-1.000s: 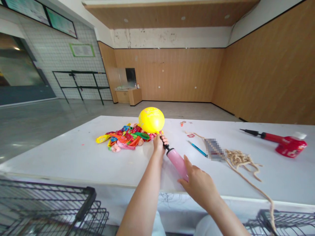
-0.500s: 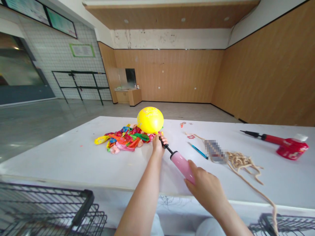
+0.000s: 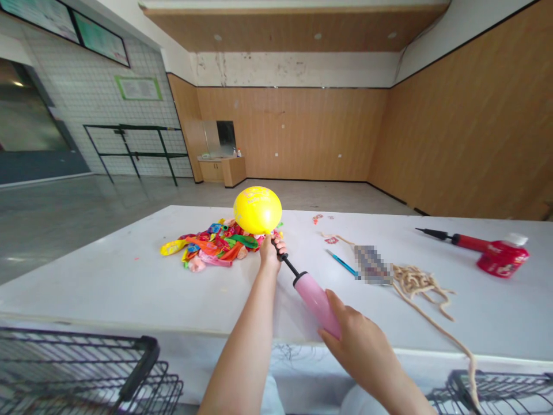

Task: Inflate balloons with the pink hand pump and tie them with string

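Observation:
A partly inflated yellow balloon (image 3: 257,209) sits on the black nozzle of a pink hand pump (image 3: 314,298) above a white table (image 3: 129,282). My left hand (image 3: 271,253) is closed round the balloon's neck and the nozzle tip. My right hand (image 3: 362,346) is closed round the pump's near end, close to the table's front edge. The pump's thin black rod shows between the nozzle and the pink barrel.
A heap of flat coloured balloons (image 3: 209,245) lies left of the yellow one. A blue pen (image 3: 343,264), a tangle of beige rope (image 3: 421,285) and a red pump (image 3: 484,251) lie to the right. Black wire baskets (image 3: 82,369) stand below the table's front.
My right hand has drawn the pink barrel back toward me, so more black rod shows. The yellow balloon and my left hand have stayed almost still; the view shifted a little.

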Demonstrator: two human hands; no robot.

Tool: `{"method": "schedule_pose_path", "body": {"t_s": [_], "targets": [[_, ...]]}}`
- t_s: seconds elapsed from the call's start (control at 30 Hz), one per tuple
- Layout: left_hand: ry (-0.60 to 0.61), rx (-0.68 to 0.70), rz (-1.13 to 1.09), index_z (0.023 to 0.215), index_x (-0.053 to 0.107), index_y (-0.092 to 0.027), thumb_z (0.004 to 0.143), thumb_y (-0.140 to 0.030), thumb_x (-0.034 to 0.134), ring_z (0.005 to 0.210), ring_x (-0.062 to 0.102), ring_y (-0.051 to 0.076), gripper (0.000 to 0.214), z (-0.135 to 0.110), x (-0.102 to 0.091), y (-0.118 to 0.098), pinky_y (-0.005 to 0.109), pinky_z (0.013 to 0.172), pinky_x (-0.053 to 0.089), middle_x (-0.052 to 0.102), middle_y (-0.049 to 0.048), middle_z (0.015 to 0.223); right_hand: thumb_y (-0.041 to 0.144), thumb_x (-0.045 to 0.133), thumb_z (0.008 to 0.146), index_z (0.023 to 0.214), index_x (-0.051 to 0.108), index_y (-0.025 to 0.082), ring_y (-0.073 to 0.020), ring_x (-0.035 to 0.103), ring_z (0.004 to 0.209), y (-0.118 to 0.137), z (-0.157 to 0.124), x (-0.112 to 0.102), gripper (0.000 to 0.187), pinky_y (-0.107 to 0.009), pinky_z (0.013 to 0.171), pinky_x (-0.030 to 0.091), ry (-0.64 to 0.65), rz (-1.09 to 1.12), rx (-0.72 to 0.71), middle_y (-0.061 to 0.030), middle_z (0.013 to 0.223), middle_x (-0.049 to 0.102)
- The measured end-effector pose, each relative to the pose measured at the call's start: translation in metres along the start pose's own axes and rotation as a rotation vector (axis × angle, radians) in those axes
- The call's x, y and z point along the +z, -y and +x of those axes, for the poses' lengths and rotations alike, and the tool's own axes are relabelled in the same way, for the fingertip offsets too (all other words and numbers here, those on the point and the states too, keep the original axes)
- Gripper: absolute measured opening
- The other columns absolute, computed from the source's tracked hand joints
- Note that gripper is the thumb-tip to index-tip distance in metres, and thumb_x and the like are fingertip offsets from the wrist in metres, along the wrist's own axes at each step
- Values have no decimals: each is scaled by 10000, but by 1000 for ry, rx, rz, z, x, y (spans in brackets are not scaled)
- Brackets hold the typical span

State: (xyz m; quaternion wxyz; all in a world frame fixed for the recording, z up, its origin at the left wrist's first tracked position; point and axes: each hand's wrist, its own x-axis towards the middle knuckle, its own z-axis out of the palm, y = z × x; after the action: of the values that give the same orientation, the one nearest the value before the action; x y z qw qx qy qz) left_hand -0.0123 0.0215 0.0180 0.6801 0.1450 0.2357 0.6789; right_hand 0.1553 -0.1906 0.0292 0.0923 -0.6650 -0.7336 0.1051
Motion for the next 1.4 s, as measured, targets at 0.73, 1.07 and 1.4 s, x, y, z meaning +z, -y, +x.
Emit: {"method": "schedule_pose_path", "body": {"t_s": [0.73,1.07,1.4], "targets": [[-23,30,118,729,379,-204,772,-230,589,335,336,33,215,0,-1,13,146,329,200,365,-87,522,347,540,865,1431,348,147,-289,683,934,21,38,1,630,-352,757,489,-53,0,5,-159,1034,691],[-71,56,-5,693,361,-194,814,-171,521,331,324,26,202,6,0,4,130,321,188,360,-77,509,289,491,886,1451,342,219,-264,682,931,-20,-24,-11,589,-309,732,493,22,-101,55,-123,1060,689],[40,59,61,741,398,-200,764,-237,620,363,358,34,226,-4,-1,22,146,348,238,396,-74,542,323,506,906,1441,330,157,-236,689,917,18,47,-4,587,-287,726,490,-83,-147,16,-157,1061,681]]}}
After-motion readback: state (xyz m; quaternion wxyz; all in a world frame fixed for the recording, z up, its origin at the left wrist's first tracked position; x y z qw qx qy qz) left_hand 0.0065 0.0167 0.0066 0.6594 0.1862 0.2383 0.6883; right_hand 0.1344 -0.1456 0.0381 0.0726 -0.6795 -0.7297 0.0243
